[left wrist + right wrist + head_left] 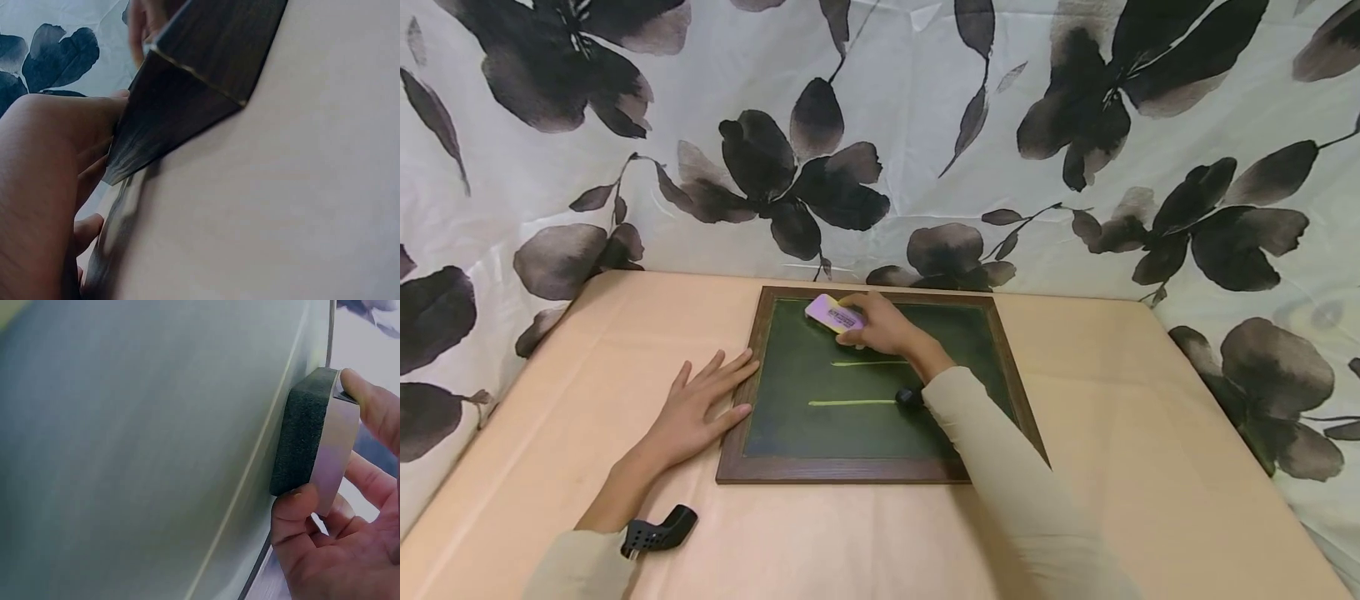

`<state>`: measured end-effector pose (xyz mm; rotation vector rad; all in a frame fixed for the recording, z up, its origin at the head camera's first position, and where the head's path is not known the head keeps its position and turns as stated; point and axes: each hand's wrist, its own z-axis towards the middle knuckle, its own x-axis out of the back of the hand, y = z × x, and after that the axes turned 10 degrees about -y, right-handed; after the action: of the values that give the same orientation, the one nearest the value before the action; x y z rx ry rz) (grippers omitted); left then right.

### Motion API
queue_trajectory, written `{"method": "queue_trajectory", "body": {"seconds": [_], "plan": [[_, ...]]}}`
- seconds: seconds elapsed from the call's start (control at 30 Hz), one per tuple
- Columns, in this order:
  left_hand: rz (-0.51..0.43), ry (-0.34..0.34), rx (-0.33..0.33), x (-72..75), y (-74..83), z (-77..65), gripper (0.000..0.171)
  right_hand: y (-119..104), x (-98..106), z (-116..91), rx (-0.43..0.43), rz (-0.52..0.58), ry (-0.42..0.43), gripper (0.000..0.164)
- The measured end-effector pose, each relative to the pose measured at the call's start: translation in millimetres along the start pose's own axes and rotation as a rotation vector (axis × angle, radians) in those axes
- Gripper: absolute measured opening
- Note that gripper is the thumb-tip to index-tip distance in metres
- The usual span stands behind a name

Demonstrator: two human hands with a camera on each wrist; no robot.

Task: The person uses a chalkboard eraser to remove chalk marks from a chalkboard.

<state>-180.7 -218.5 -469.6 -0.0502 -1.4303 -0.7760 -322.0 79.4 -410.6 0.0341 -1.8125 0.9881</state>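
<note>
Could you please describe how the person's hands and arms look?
The left hand and right hand are bare, with no gloves or rings visible. The left sleeve and right sleeve are plain, light cream. A black angled device with small holes sits by the left cuff; a small black piece shows by the right.

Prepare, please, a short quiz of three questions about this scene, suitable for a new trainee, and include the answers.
1. What does the right hand hold?
2. True or false: the left hand lies in the middle of the green board.
3. In the head view, how many drawn yellow-green lines show on the board? A) one B) two C) five

Key:
1. An eraser with a purple top and a dark pad.
2. False: it lies at the left side of the frame.
3. B; the right arm lies across their right-hand ends.
</note>
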Motion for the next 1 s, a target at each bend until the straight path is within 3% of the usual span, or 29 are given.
{"method": "queue_trajectory", "body": {"seconds": [0.23,0.53,0.67,0.8,1.0], "plan": [[-0.007,-0.008,0.002,-0.8,1.3,3.2,0.06,-30.6,-17.0,17.8,0.043,-0.054,-0.021,0.06],[-0.01,-0.006,-0.001,-2.7,2.7,-3.0,0.06,-46.9,-19.5,12.0,0.033,-0.123,-0.059,0.06],[0.005,0.01,0.01,1.2,4.4,-13.8,0.06,-48.0,-10.9,6.7,0.095,-0.112,-0.01,0.055],[0.017,0.027,0.011,5.4,6.3,-14.1,0.059,-31.9,8.6,-13.3,0.112,-0.127,0.078,0.055],[0.016,0.012,0.007,0.3,10.9,-7.8,0.059,22.9,35.5,-72.9,0.029,-0.183,0.146,0.058]]}}
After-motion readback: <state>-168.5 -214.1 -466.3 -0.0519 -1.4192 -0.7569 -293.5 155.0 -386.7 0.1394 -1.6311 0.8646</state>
